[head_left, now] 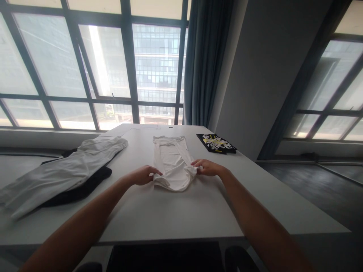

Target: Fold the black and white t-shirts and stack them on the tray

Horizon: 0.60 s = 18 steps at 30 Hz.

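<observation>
A white garment (175,162), perhaps a shirt, lies in front of me with its long sides folded inward. Its near edge is bunched and sags in a curve between my hands. At the near left corner, my left hand (144,175) pinches the cloth between thumb and fingers. My right hand (208,167) grips the near right corner, where the fabric is gathered in folds. The far end, with what looks like a collar, rests flat on the white table (170,215).
On the left lie white garments (70,162) over black clothing (82,190). A folded black garment with a white and yellow print (217,143) lies at the right edge. A dark chair (166,257) stands at the near edge. Windows and a curtain (205,64) rise behind.
</observation>
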### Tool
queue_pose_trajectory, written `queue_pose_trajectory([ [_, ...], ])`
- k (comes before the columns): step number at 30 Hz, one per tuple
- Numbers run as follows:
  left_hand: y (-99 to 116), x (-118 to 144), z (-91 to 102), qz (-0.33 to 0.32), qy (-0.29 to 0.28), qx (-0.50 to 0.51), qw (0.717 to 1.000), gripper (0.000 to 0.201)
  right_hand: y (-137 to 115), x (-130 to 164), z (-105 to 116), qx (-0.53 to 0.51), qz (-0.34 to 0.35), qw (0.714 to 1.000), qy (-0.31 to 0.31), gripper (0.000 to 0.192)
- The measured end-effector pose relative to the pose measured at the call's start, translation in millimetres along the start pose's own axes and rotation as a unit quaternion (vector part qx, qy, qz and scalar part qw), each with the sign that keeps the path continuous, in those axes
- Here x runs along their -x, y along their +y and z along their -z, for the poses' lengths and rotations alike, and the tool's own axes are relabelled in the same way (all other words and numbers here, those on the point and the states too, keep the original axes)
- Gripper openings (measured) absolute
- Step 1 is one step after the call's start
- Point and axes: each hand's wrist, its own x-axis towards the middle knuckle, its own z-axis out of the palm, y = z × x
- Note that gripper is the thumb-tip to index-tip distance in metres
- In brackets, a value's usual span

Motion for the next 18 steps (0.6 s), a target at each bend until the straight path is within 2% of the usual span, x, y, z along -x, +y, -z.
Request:
queue_pose_trajectory([
  [3, 9, 6, 14.3, -0.010, -0.058, 0.131, 0.990, 0.026, -9, 10, 11, -0.126, -0.015, 0.990, -0.061, 0.045],
  [5, 14, 8, 21.6, 0.002, -0.049, 0.237, 0.970, 0.031, -17, 13, 14, -0.208, -0.008, 0.975, -0.073, 0.051],
  [7, 16, 6, 23.4, 0.049, 0.014, 0.308, 0.950, 0.039, -22, 10, 12, -0.267, 0.009, 0.963, -0.019, 0.056],
  [9, 14, 2, 19.9, 0.124, 0.074, 0.334, 0.931, 0.049, -22, 2, 5, -0.283, -0.002, 0.956, 0.075, 0.061],
  [11, 7, -3, 13.8, 0.211, 0.094, 0.325, 0.917, 0.057, -17, -8, -5, -0.234, -0.060, 0.959, 0.147, 0.062],
  [14, -7, -6, 5.3, 0.323, 0.111, 0.266, 0.902, 0.065, -5, -19, -17, -0.081, -0.181, 0.967, 0.162, 0.054],
  [16, -16, -7, 0.7, 0.351, 0.135, 0.221, 0.900, 0.073, 1, -21, -21, -0.008, -0.221, 0.964, 0.150, 0.054],
  [18, -22, -9, -3.9, 0.341, 0.161, 0.172, 0.910, 0.078, 2, -22, -23, 0.022, -0.227, 0.963, 0.145, 0.057],
])
